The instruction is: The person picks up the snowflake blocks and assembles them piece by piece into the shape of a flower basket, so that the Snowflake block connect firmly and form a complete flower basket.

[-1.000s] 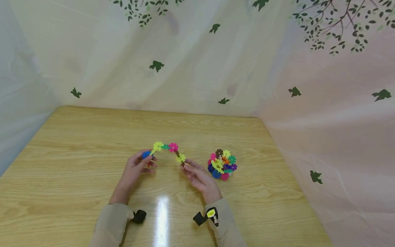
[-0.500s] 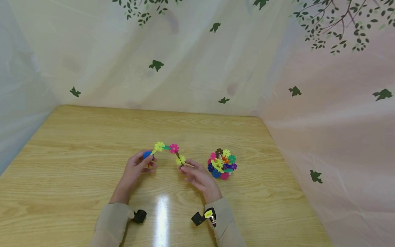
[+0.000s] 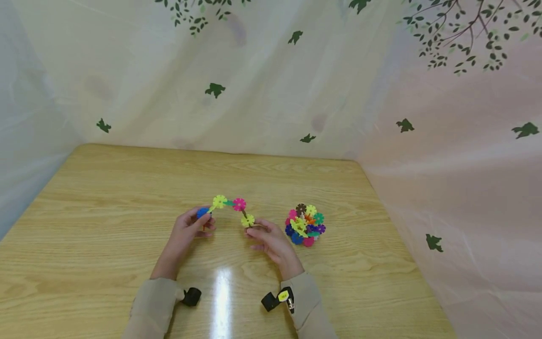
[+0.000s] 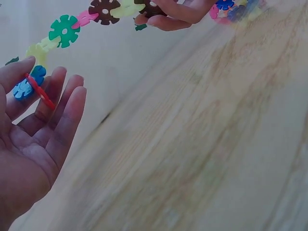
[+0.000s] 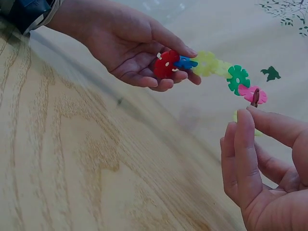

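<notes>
A curved chain of notched plastic snowflake discs hangs between my hands, raised above the wooden table. At its left end my left hand pinches a blue disc between thumb and forefinger, and a red disc is slotted into that blue one over the curled fingers. Yellow, green, pink and brown discs follow along the arch. My right hand pinches the far end, at a brown disc just below a yellow disc. The fingertips partly cover that brown disc.
Right of my right hand, a heap of loose multicoloured snowflake discs lies on the wooden table. A pale curtain printed with leaves and birds surrounds the table's back and sides. Black wrist cameras jut from both sleeves.
My right hand has shifted slightly left and toward me with its end of the chain, so the chain's right side hangs a little lower. My left hand has stayed nearly still.
</notes>
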### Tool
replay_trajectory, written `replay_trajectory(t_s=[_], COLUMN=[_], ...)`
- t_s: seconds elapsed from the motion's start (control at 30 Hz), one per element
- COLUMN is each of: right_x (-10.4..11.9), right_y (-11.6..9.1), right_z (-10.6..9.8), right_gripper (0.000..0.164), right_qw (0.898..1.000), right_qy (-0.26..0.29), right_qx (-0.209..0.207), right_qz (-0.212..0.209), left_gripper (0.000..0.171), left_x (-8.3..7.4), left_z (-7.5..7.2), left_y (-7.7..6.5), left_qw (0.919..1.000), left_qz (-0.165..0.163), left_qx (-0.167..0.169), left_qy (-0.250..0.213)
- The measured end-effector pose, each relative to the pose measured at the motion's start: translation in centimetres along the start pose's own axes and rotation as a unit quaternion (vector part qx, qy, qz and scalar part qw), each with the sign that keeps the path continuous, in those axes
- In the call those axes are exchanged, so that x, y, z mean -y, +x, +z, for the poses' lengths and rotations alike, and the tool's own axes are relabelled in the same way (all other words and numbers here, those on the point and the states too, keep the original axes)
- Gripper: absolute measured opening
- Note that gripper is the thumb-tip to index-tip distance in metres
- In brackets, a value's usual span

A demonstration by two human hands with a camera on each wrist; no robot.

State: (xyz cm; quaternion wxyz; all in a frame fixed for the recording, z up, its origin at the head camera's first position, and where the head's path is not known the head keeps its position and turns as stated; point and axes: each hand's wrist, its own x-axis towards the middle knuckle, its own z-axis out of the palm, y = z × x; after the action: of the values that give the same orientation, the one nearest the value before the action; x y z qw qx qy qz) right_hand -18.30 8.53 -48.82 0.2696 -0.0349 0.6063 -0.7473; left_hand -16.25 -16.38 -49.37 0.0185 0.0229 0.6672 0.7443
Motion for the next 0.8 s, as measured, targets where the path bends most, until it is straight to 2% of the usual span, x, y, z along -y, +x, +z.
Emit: replay_trajectory(t_s=[0.2, 0.53, 0.8], right_x=[-0.16, -0.34, -0.55], right_y=[0.09, 0.18, 0.27], right_z=[-0.07, -0.13, -0.21], right_gripper=[0.033, 0.037, 0.031], right_qw=[1.0, 1.0, 0.999], right_qy=[-0.002, -0.013, -0.006], right_qx=[-0.005, -0.015, -0.023], right_qz=[-0.002, -0.016, -0.031], left_gripper=[0.039, 0.048, 0.048], left_x=[0.08, 0.06, -0.06], left_z=[0.0, 0.07, 0.12], left_y=[0.07, 0.08, -0.02], left_qw=[1.0, 0.9998, 0.9997], left_qz=[-0.004, -0.017, -0.021], left_qx=[0.0, 0.008, 0.01], left_qy=[-0.005, 0.004, 0.009])
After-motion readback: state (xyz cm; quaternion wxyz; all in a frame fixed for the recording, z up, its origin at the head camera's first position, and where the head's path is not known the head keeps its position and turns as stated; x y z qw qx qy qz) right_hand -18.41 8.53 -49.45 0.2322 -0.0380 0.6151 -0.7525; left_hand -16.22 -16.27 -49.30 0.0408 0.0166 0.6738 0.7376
